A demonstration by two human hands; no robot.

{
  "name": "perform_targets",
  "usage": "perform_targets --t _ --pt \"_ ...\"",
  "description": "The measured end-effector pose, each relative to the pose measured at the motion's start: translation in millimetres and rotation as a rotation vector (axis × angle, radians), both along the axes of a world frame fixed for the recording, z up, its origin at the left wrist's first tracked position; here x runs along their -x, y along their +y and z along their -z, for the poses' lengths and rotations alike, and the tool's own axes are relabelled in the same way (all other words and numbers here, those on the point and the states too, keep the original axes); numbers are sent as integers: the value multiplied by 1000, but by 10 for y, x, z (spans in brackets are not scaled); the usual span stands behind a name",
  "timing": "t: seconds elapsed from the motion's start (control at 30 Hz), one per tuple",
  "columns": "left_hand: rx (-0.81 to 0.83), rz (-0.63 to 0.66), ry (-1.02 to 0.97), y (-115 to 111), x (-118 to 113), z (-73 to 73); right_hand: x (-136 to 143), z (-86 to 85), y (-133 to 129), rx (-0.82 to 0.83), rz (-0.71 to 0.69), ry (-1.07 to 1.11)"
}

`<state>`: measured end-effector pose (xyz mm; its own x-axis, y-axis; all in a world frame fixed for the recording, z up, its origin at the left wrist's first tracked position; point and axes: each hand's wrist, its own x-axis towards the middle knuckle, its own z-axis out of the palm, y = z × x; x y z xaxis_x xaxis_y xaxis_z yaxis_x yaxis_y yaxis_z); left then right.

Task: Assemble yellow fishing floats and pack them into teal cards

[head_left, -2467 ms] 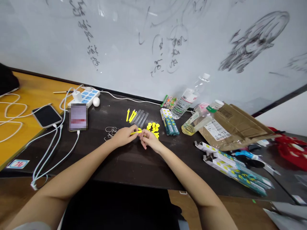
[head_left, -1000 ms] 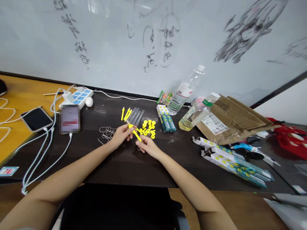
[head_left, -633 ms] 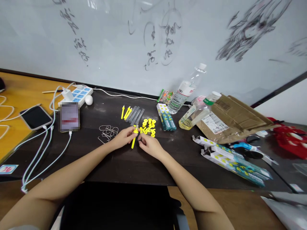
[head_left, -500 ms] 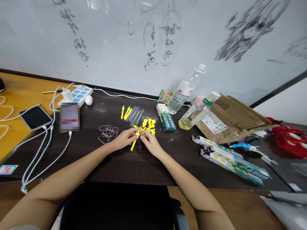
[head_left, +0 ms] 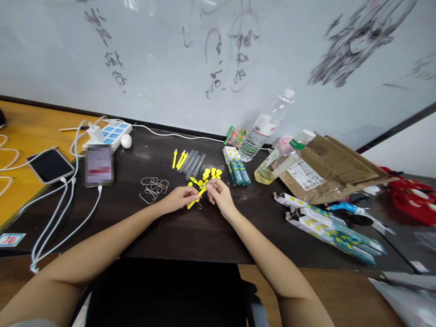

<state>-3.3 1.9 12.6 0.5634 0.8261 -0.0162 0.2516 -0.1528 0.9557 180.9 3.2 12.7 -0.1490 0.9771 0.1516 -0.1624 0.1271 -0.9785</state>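
My left hand [head_left: 183,198] pinches a small yellow plastic piece [head_left: 202,191] near the middle of the dark table. The fingers of my right hand [head_left: 218,194] are closed at the upper end of that piece. Under and between the hands lies a yellow stick [head_left: 191,205] beside a small wire loop. Behind them are several yellow caps [head_left: 213,173]. Several clear tubes [head_left: 195,164] and yellow sticks [head_left: 175,158] lie further back. Bent metal hooks [head_left: 154,188] rest left of my left hand.
Teal boxes [head_left: 236,166], a water bottle [head_left: 260,134], a second bottle [head_left: 282,159] and a cardboard parcel [head_left: 327,163] stand at the right. Opened boxes [head_left: 334,229] lie nearer. Phones, cables and a power strip [head_left: 116,134] occupy the left.
My hands have moved slightly apart. A yellow piece now shows slanting between them, and my right hand has risen a little. The yellow stick beneath has stayed near its place.
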Motion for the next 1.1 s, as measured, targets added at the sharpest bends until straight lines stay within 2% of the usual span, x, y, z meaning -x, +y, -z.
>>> perform_targets --t 0.1,0.2,0.43,0.63,1.1 --pt "-3 -30 33 3 4 -29 -100 -74 56 -7 134 100" --pt "16 -17 2 24 7 -18 -194 -143 101 13 208 185" --pt "87 -18 -116 82 2 73 -164 -146 75 3 186 185" --pt "123 4 -175 44 -25 40 -153 -155 65 -60 245 189" --pt "242 -24 -269 45 -15 16 -117 -165 24 -77 207 101"
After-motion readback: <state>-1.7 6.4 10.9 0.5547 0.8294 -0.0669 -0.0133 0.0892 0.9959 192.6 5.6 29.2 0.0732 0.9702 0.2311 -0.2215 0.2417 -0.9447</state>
